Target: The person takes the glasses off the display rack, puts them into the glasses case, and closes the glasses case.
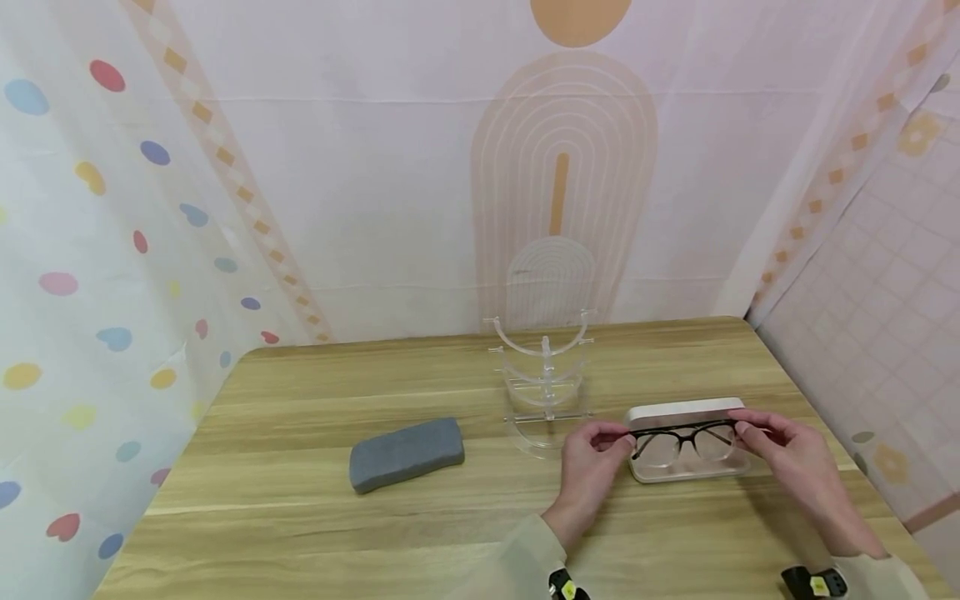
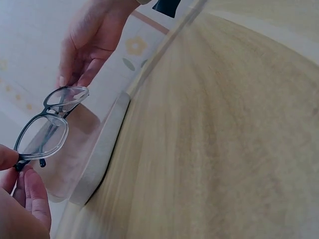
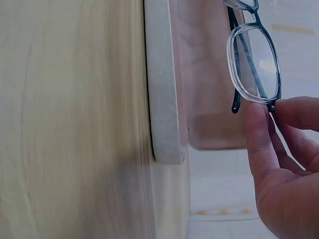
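Observation:
A pair of black-topped eyeglasses (image 1: 681, 438) with clear lenses is held between both hands, its temples folded behind the lenses. My left hand (image 1: 588, 467) pinches one end of the frame, and my right hand (image 1: 795, 458) pinches the other end. Just beneath the glasses lies an open eyeglass case (image 1: 690, 477), pale outside and pinkish inside. In the left wrist view the eyeglasses (image 2: 45, 134) appear above the case's pink interior. The right wrist view shows thumb and fingers at the corner of the eyeglasses (image 3: 254, 64), beside the case wall (image 3: 164, 99).
A closed grey eyeglass case (image 1: 407, 455) lies on the wooden table (image 1: 300, 533) to the left. A clear tiered display stand (image 1: 546, 375) rises near the back, left of the open case. Patterned curtains (image 1: 375, 167) surround the table's back and sides.

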### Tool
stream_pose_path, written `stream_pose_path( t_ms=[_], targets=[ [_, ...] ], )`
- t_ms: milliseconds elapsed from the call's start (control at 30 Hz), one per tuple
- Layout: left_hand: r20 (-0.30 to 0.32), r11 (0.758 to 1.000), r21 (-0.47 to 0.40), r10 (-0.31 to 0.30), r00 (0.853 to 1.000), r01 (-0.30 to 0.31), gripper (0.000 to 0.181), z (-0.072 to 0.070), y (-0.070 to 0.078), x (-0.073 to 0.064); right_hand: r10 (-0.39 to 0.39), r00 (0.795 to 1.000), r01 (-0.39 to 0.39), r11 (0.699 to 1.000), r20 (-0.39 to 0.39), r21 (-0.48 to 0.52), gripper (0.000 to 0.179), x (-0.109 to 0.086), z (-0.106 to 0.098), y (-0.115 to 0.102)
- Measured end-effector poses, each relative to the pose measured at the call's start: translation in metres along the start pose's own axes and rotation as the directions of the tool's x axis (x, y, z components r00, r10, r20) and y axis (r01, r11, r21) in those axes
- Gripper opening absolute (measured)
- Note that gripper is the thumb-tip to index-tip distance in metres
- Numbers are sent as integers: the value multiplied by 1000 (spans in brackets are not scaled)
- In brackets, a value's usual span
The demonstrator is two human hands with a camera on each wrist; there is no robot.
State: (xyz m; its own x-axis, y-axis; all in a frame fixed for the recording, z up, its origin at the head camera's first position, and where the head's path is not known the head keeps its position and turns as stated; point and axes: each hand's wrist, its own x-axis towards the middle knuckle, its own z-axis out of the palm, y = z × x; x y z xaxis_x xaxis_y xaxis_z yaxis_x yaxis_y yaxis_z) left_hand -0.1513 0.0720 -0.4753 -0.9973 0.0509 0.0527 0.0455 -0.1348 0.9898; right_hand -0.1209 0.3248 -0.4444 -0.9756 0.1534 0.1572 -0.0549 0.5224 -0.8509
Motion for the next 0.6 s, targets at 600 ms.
stream_pose_path(
  t_ms=[600],
  targets=[
    [-22, 996, 84, -3, 1000, 5, 7, 8, -16, 6, -69, 996, 71, 996, 50, -50, 24, 9, -2, 16]
  ],
)
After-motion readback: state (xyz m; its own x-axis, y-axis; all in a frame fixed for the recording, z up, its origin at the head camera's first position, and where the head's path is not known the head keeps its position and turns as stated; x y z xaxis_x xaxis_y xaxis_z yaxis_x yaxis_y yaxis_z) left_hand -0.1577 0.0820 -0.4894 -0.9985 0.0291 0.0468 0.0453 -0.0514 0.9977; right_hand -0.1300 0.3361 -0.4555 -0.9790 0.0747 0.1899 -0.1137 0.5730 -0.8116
